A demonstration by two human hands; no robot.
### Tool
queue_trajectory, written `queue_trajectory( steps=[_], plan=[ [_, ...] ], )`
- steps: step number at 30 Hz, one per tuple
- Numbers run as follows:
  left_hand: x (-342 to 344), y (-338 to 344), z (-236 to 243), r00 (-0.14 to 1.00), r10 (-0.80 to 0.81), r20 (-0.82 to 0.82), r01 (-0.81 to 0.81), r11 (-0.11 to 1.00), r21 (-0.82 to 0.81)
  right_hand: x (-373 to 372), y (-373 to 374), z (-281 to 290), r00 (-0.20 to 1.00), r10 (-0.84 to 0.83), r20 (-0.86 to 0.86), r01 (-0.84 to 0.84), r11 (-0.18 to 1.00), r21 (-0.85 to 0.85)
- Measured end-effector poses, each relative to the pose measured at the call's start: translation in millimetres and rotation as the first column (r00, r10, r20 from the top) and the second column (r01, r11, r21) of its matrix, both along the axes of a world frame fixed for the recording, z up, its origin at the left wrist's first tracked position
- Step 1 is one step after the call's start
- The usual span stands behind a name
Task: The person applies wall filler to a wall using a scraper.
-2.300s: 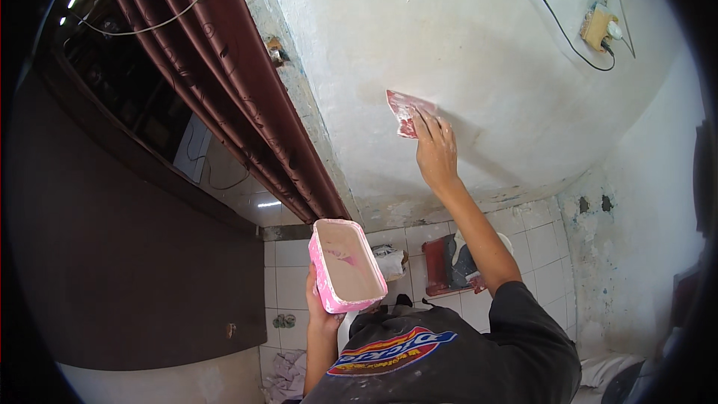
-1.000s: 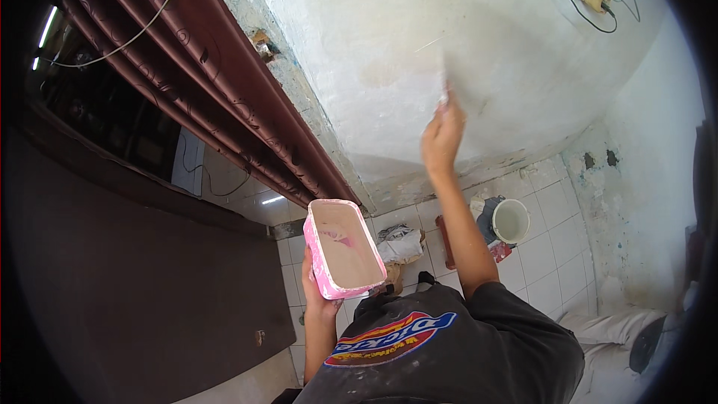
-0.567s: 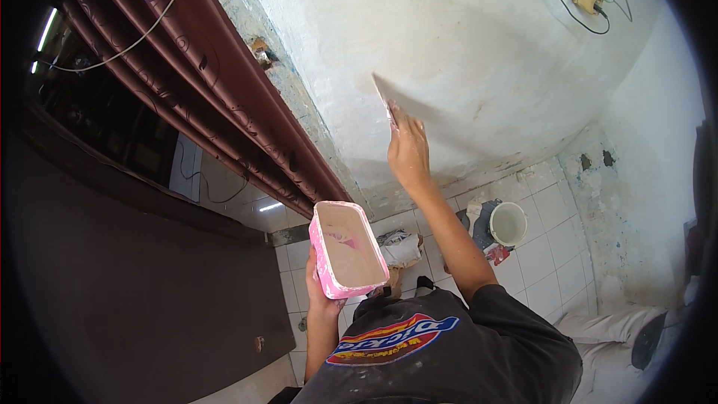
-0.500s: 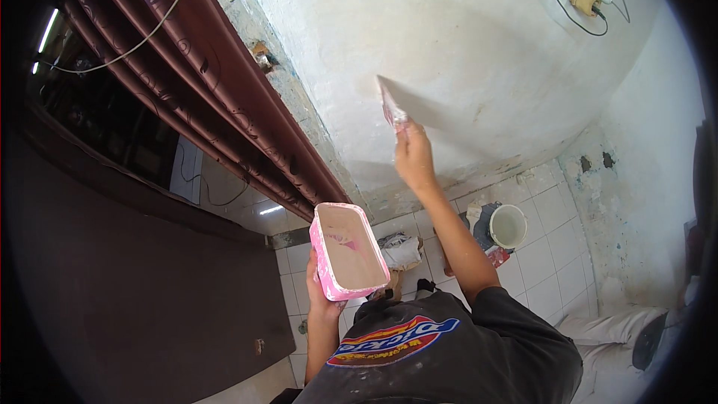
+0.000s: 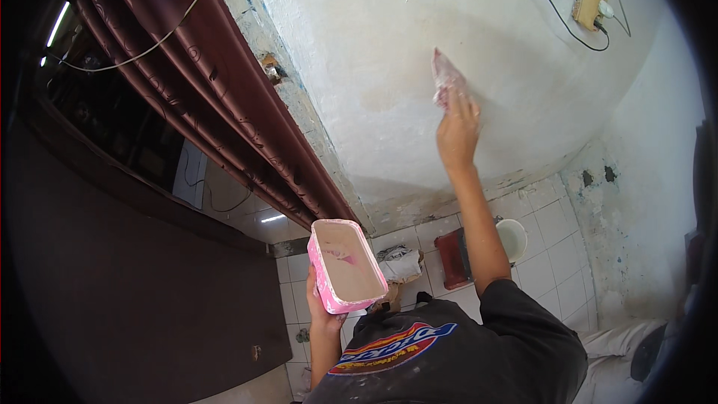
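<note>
My left hand (image 5: 320,308) supports a pink rectangular tub (image 5: 318,275) at its left side, fingers closed round it. Inside the tub, smooth greyish-beige paste (image 5: 351,265) covers most of the bottom, with a pink streak showing. Higher up, my right hand (image 5: 458,136) grips a flat putty knife (image 5: 447,81) smeared with white and pink. The knife's blade lies against or very close to the pale wall (image 5: 351,52); contact is hard to tell. Its handle is mostly hidden by my fingers.
Maroon curtains (image 5: 247,116) hang left of the wall, past a rough unplastered strip. On the tiled floor stand a white bucket (image 5: 513,238), a red-and-dark object (image 5: 452,260) and a crumpled sack (image 5: 401,263). A power outlet with cables (image 5: 589,6) is at upper right.
My right hand and the putty knife have moved right and slightly up along the wall, the blade turning. The tub has dropped slightly in view and stays in my left hand.
</note>
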State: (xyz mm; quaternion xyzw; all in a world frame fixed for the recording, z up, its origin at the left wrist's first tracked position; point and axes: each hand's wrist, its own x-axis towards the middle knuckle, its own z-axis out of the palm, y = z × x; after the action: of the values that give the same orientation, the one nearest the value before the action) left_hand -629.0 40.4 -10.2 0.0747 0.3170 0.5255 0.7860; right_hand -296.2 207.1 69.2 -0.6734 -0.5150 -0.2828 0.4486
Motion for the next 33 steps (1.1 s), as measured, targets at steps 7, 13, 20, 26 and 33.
queue_trajectory(
  steps=[7,13,20,26,33],
  plan=[
    [2.6,2.2,8.3,1.0,-0.001,-0.019,0.0,1.0,-0.02,-48.3,-21.5,-56.1,0.981,0.195,0.0,-0.193,0.968,-0.159],
    [2.8,8.5,11.1,0.999,0.02,-0.037,-0.02,1.0,-0.003,-24.2,-28.4,-13.8,0.783,0.463,-0.415,-0.484,0.873,0.061],
    [0.3,17.7,9.4,1.0,-0.007,0.024,0.006,0.999,0.048,2.2,-9.7,139.9,0.962,0.03,0.273,-0.076,0.984,0.159],
    [4.3,25.8,1.1,0.999,-0.01,0.035,0.007,0.996,0.091,-16.1,5.4,48.8,0.928,0.102,0.358,-0.096,0.995,-0.034],
    [3.0,30.7,1.0,0.998,-0.048,0.033,0.044,0.994,0.105,-4.5,-22.6,72.7,0.942,0.167,0.291,-0.15,0.986,-0.079]
  ],
)
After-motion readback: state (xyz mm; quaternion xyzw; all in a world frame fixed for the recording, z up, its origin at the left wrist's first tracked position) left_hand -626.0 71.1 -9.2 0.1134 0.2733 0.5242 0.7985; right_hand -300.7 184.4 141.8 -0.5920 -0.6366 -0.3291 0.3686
